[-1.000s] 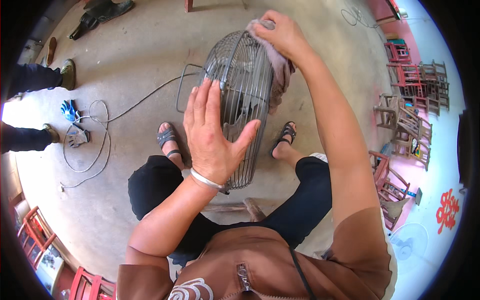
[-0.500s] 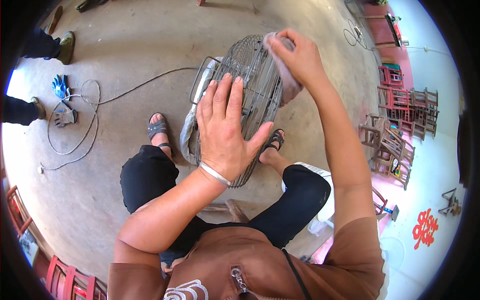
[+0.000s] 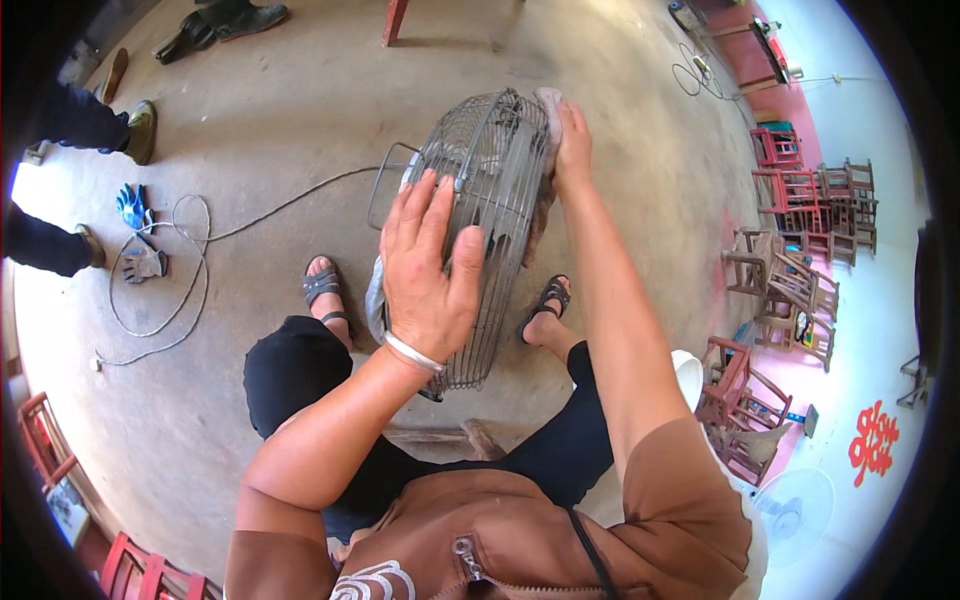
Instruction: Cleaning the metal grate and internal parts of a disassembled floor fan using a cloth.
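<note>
An electric fan with a grey wire cage [image 3: 512, 185] stands upright on edge between my feet. A wire loop handle [image 3: 383, 190] sticks out on its left. My left hand [image 3: 432, 275] lies against the cage's near left side, fingers stretched and thumb apart. At the upper right rim, my right hand [image 3: 573, 150] presses a greyish-pink cloth [image 3: 549, 108] on the wires. Part of the cloth hangs below that hand, along the right face of the cage. Grey blades show through the wires. Pale covering at the fan's left is mostly hidden by my left hand.
A cord [image 3: 290, 204] runs left from the fan and coils near a blue glove [image 3: 131, 205] and a grey glove [image 3: 144, 262]. Another person's shoe [image 3: 142, 132] is at the left. Wooden stools [image 3: 790, 285], a white bucket [image 3: 687, 377] and another fan [image 3: 797, 505] stand right.
My right hand has moved down and left along the rim with the cloth, its fingers now straighter. The fan appears more upright, and my left hand has shifted slightly left and down. The view has shifted.
</note>
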Demonstrator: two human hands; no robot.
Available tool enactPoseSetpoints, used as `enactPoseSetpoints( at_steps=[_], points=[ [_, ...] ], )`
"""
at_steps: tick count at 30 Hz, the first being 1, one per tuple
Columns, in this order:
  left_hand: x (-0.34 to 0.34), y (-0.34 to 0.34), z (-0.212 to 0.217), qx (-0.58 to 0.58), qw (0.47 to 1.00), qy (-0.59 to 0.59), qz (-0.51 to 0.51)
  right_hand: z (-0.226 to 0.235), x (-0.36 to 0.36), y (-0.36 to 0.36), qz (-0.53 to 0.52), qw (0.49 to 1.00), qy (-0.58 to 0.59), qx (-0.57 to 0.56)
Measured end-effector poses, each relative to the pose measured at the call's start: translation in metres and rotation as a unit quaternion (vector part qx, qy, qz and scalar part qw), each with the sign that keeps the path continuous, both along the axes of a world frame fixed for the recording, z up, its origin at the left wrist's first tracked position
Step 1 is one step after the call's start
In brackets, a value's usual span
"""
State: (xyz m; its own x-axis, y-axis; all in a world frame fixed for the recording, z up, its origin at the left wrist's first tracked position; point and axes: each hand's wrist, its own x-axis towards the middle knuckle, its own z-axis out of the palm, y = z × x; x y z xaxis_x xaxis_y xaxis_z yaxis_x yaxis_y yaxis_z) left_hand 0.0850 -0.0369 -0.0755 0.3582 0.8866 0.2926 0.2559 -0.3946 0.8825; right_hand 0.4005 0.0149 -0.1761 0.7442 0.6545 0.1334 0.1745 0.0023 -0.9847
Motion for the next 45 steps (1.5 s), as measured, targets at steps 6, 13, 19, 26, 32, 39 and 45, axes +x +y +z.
enactPoseSetpoints(
  at_steps=[6,13,19,26,32,39,45],
  points=[
    [-0.008,0.003,-0.006,-0.024,0.997,-0.071,0.001,0.089,-0.149,-0.085,0.033,0.985,-0.168,-0.020],
    [-0.004,0.010,-0.015,-0.075,0.988,-0.135,-0.018,0.078,-0.233,-0.211,0.159,0.923,-0.346,-0.060],
    [-0.022,0.013,-0.013,-0.042,0.999,-0.026,-0.015,0.062,-0.199,-0.117,0.036,0.946,-0.319,0.040],
    [-0.010,0.004,0.001,0.079,0.990,0.112,-0.031,-0.012,-0.031,-0.004,-0.190,0.960,-0.157,-0.134],
    [0.003,-0.005,0.005,0.075,0.990,0.117,-0.034,-0.115,0.004,-0.091,-0.232,0.944,-0.072,-0.225],
    [-0.005,-0.001,0.008,0.052,0.991,0.127,-0.007,0.032,-0.138,-0.089,-0.060,0.991,-0.104,0.053],
    [0.001,-0.002,0.005,0.048,0.989,0.142,-0.013,0.038,-0.069,-0.042,0.020,0.983,-0.177,0.043]
  ],
)
